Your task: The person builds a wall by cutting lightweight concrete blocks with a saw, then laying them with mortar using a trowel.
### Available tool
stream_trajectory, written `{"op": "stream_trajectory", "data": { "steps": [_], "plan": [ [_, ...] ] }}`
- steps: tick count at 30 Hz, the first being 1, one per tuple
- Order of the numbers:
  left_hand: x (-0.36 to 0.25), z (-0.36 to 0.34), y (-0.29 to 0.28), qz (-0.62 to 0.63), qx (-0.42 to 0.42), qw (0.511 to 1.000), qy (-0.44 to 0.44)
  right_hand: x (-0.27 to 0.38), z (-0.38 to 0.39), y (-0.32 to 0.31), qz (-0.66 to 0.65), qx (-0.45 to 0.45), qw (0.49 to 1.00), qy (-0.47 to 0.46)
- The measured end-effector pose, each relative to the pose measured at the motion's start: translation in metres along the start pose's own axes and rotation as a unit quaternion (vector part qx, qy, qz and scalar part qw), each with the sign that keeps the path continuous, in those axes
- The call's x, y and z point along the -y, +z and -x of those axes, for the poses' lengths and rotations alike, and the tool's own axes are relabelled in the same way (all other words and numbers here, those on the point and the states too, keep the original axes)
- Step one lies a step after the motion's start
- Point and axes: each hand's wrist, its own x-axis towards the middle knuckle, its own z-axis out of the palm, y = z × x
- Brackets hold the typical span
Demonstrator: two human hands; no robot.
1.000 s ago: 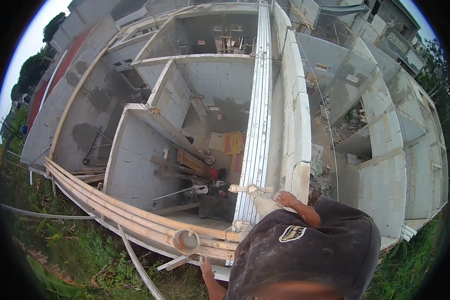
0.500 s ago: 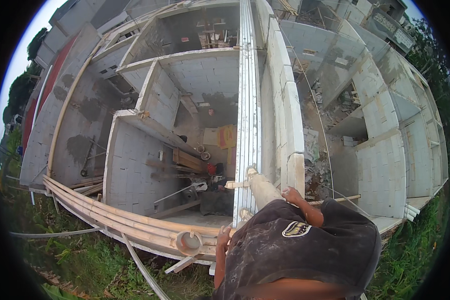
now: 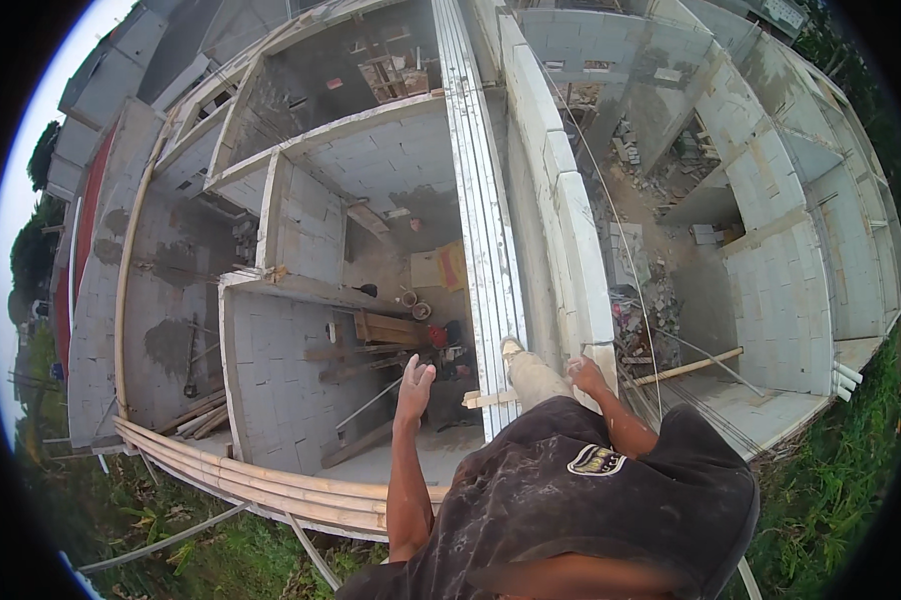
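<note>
My left hand is raised in the air over the room below, fingers apart, holding nothing. My right hand is at the near end of a pale block wall, its fingers bent over the edge. Just left of that wall run long silvery metal channels laid side by side. One of my shoes stands at their right edge, and a short wooden piece lies across them near my leg.
Bamboo poles lie along the near wall top. Deep rooms drop on both sides, with stacked boards and buckets below left and rubble below right. A thin string runs beside the block wall. Grass grows outside.
My left hand has left the bamboo poles and risen forward into the air. The round pail on the poles no longer shows. My right hand stays at the wall; the view has turned slightly.
</note>
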Motion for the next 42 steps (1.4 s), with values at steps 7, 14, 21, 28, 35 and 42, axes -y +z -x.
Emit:
{"op": "stream_trajectory", "data": {
  "steps": [7,14,21,28,35,42],
  "plan": [
    [-0.049,-0.064,0.003,-0.115,0.017,0.978,-0.172,0.029,-0.055,-0.03,-0.094,-0.016,0.991,0.09],
    [0.029,-0.146,-0.015,-0.122,0.03,0.946,-0.298,0.151,-0.11,-0.048,-0.079,0.048,0.995,0.023],
    [-0.031,-0.288,-0.018,0.074,0.064,0.941,-0.324,0.328,-0.265,-0.096,-0.164,0.075,0.98,-0.083],
    [-0.191,-0.399,0.038,0.255,0.034,0.924,-0.284,0.402,-0.38,-0.176,-0.258,-0.021,0.963,-0.068],
    [-0.385,-0.557,0.041,0.22,-0.041,0.971,-0.083,0.376,-0.444,-0.184,-0.366,-0.003,0.917,0.161],
    [-0.59,-0.659,0.085,0.077,0.03,0.996,0.038,0.415,-0.548,-0.213,-0.419,-0.021,0.88,0.222]
  ]
}}
